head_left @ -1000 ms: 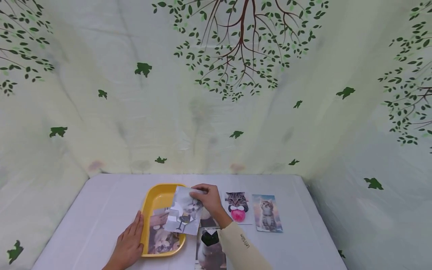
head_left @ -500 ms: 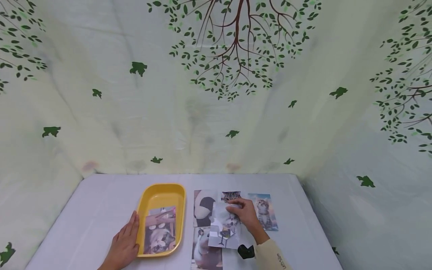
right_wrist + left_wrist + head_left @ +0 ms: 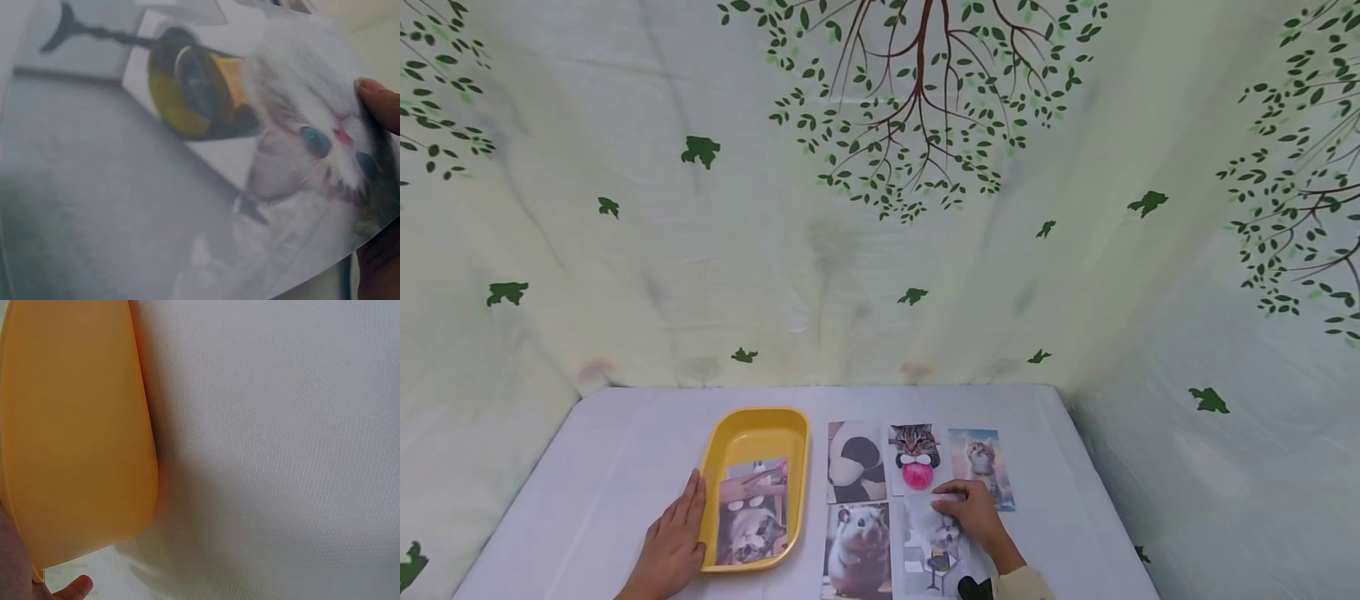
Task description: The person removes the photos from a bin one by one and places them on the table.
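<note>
White cloth covered the table (image 3: 625,433), with leaf-print fabric behind it. Fingers (image 3: 378,103) of the right hand (image 3: 973,515) pinched the far edge of a kitten photo (image 3: 934,550), which lay on the table beside a hamster photo (image 3: 859,554). Behind these lay three other photos in a row. Left hand (image 3: 673,542) rested flat, fingers together and straight, against the side of a yellow tray (image 3: 730,433) holding more photos
</note>
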A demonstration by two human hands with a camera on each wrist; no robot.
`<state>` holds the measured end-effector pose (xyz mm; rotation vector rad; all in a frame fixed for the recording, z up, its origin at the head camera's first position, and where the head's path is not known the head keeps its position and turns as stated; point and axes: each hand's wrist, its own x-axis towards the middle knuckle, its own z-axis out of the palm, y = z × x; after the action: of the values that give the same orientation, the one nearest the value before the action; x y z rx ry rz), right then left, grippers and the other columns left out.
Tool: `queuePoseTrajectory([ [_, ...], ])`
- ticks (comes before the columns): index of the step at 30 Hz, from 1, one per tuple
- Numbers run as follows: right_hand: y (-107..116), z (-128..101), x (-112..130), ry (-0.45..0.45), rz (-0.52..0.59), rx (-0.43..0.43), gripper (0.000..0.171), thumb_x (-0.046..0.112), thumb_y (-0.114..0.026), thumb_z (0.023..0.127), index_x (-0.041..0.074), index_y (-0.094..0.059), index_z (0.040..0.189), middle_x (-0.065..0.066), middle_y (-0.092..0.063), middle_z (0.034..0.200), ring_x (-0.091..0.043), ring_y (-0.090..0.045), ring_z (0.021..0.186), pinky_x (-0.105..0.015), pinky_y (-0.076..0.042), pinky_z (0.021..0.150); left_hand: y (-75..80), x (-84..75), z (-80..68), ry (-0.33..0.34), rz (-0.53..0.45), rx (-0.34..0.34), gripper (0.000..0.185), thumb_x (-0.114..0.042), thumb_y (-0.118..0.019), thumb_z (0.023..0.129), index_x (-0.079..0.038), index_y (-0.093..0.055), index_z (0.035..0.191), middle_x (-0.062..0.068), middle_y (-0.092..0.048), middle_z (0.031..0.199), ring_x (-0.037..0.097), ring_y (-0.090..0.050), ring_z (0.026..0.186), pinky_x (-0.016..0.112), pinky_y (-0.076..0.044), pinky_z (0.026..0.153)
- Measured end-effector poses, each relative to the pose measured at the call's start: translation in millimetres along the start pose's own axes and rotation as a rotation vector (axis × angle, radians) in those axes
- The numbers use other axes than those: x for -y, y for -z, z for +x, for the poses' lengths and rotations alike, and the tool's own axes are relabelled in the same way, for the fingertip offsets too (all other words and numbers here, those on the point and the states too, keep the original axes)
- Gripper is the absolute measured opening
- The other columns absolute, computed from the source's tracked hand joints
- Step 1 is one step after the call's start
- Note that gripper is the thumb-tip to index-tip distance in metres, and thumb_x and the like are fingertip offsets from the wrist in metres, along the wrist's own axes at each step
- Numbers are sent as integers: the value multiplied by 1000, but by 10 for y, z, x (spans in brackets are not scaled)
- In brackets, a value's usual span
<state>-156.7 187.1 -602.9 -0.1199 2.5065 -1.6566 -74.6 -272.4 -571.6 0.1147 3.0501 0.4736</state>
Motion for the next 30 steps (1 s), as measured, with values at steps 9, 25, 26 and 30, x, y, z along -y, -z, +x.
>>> queuePoseTrajectory([
  [9,-144,-61,-57,81,-164,-42,16,17,-79,77,7,-76,90,-4,-73,89,-25,-66,91,-34,-54,78,15,7,3,12,-2,16,86,-7,-53,81,7,-4,151,20,-1,160,50,-32,128,70,-31,93],
  [25,-283,-75,-52,355,-430,-117,16,12,-82,71,9,-75,85,2,-69,87,-18,-65,84,-35,-54,76,6,18,29,28,-6,51,83,-6,-52,82,9,-7,150,20,0,160,51,-30,129,70,-30,94],
  [26,-288,-71,-36,359,-442,-120,16,13,-82,72,9,-75,85,2,-69,87,-18,-65,85,-36,-53,78,10,18,31,25,-5,48,83,-6,-52,82,9,-7,150,20,0,160,51,-30,128,70,-30,94],
  [30,-311,-54,67,366,-458,-147,14,14,-81,73,10,-75,84,4,-69,88,-17,-63,86,-40,-51,79,3,23,29,23,-1,46,84,-7,-53,82,8,-7,150,20,1,160,51,-31,128,70,-31,93],
])
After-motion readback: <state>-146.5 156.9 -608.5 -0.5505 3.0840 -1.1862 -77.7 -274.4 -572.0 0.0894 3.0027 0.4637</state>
